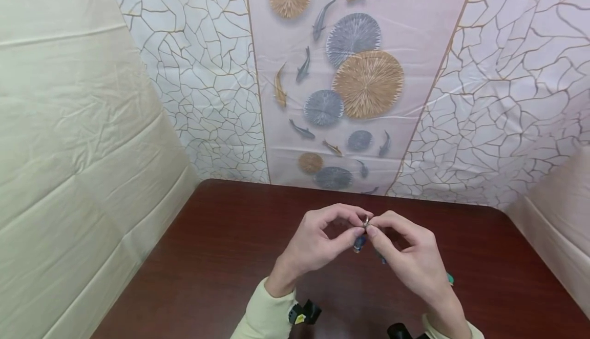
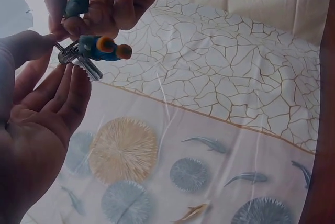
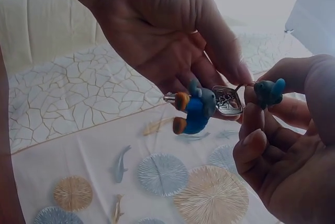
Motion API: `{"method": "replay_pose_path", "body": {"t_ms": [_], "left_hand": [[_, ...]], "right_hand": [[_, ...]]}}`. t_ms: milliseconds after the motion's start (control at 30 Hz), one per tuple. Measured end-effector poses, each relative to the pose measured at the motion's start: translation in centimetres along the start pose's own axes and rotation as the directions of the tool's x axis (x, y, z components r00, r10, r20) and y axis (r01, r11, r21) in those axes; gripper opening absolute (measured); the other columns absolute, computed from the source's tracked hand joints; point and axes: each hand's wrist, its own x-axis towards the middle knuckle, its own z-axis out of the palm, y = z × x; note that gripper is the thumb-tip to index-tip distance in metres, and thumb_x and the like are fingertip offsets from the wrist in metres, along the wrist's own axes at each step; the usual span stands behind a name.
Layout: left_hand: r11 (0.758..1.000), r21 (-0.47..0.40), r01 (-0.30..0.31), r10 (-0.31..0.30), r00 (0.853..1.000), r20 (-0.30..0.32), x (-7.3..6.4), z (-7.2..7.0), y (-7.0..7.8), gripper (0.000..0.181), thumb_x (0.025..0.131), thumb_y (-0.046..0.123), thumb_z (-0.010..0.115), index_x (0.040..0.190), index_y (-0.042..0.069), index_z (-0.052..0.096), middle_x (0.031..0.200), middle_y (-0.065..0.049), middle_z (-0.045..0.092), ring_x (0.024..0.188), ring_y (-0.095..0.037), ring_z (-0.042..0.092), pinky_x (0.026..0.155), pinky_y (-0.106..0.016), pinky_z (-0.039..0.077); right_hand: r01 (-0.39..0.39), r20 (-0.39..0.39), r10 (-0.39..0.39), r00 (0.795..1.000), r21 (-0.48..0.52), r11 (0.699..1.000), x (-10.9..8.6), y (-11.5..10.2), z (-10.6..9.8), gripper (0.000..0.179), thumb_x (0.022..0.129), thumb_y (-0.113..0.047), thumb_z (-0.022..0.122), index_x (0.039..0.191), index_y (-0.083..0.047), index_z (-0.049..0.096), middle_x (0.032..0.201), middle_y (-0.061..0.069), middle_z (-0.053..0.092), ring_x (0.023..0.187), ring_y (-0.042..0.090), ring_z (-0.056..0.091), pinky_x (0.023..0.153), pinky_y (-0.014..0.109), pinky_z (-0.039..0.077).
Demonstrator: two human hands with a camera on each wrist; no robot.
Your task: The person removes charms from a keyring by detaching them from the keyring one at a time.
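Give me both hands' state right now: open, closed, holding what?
Left hand: closed, holding a key between thumb and fingers.
Right hand: closed, apparently pinching the metal ring by the key.

sleeves (image 1: 265, 314): pale yellow-green | left wrist camera (image 1: 312, 312): black (small yellow patch (image 1: 300, 319) beside) | right wrist camera (image 1: 398, 331): black

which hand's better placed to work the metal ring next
Probably the right hand: its thumb and index finger pinch near the ring, while the left hand seems busy holding the key.
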Motion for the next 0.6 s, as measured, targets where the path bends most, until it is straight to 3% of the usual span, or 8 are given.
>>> {"method": "replay_pose_path", "body": {"t_ms": [200, 300, 433, 600], "left_hand": [[0.986, 0.13, -0.108, 0.109, 0.994, 0.007, 0.15, -0.06, -0.09, 0.012, 0.087, -0.005, 0.066, 0.095, 0.003, 0.063, 0.11, -0.016, 0.07, 0.106, -0.022, 0.068, 0.083, -0.027, 0.058], [0.971, 0.19, -0.146, 0.147, 0.989, 0.013, 0.16, -0.11, -0.15, 0.013, 0.086, -0.006, 0.067, 0.095, 0.003, 0.064, 0.11, -0.014, 0.069, 0.102, -0.018, 0.069, 0.084, -0.025, 0.057], [0.961, 0.226, -0.16, 0.16, 0.987, 0.018, 0.12, -0.14, -0.2, 0.014, 0.084, -0.006, 0.068, 0.094, 0.003, 0.064, 0.111, -0.014, 0.069, 0.092, -0.012, 0.069, 0.08, -0.023, 0.057], [0.953, 0.254, -0.164, 0.159, 0.986, 0.039, 0.13, -0.23, -0.21, 0.014, 0.084, -0.005, 0.069, 0.095, 0.004, 0.064, 0.111, -0.013, 0.07, 0.101, -0.015, 0.069, 0.085, -0.022, 0.056]], "right_hand": [[-0.061, -0.005, 0.061, 0.998, -0.067, 0.996, 0.12, -0.43, -0.11, 0.023, 0.085, 0.013, 0.064, 0.091, -0.009, 0.067, 0.069, -0.007, 0.056, 0.058, 0.002, 0.051, 0.049, 0.021, 0.042], [-0.092, -0.012, 0.091, 0.996, -0.099, 0.991, 0.12, -0.48, -0.21, 0.021, 0.086, 0.011, 0.066, 0.093, -0.009, 0.068, 0.068, -0.008, 0.057, 0.057, 0.002, 0.051, 0.05, 0.021, 0.042], [-0.13, -0.01, 0.13, 0.991, -0.144, 0.981, 0.04, -0.48, -0.41, 0.022, 0.086, 0.007, 0.068, 0.095, -0.012, 0.069, 0.07, -0.01, 0.059, 0.058, 0.002, 0.051, 0.051, 0.021, 0.043], [-0.134, 0.023, 0.139, 0.99, -0.15, 0.98, 0.01, -0.53, -0.6, 0.022, 0.086, 0.007, 0.067, 0.095, -0.013, 0.068, 0.069, -0.01, 0.057, 0.056, 0.003, 0.05, 0.05, 0.021, 0.041]]}}
